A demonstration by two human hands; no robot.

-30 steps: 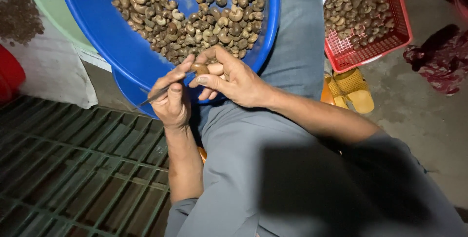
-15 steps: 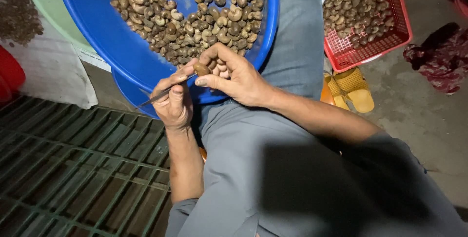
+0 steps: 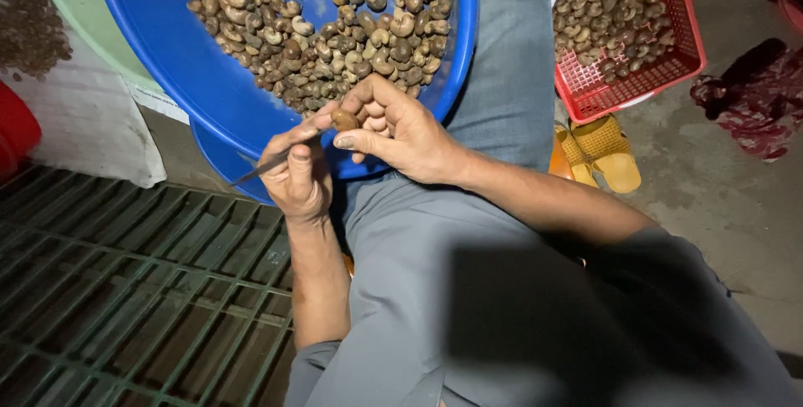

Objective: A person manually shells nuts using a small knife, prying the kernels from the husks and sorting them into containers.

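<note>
My right hand (image 3: 400,127) pinches one brown nut (image 3: 344,119) btwn thumb and fingertips, held just over the near rim of the big blue basin (image 3: 196,81). My left hand (image 3: 297,174) is clenched around a thin metal pick (image 3: 266,165) — its tip points up toward the nut, right at it, though I can't tell if it's touching; the other end sticks out to the left past my knuckles. Both hands sit close together, thumbs nearly meeting, above my lap in grey trousers (image 3: 435,273). The basin rests tilted on my knee and holds a heap of similar curved nuts (image 3: 335,30), brown and tan, piled mostly toward the near side. To the right, on the concrete floor, a red plastic basket (image 3: 661,72) w/ more nuts in it, and just below it a pair of yellow sandals (image 3: 602,152). Further right — a dark red patterned cloth (image 3: 749,102). Left of me, a dark green metal grate (image 3: 125,290) covers the floor, w/ a white sack (image 3: 84,122) above it.
</note>
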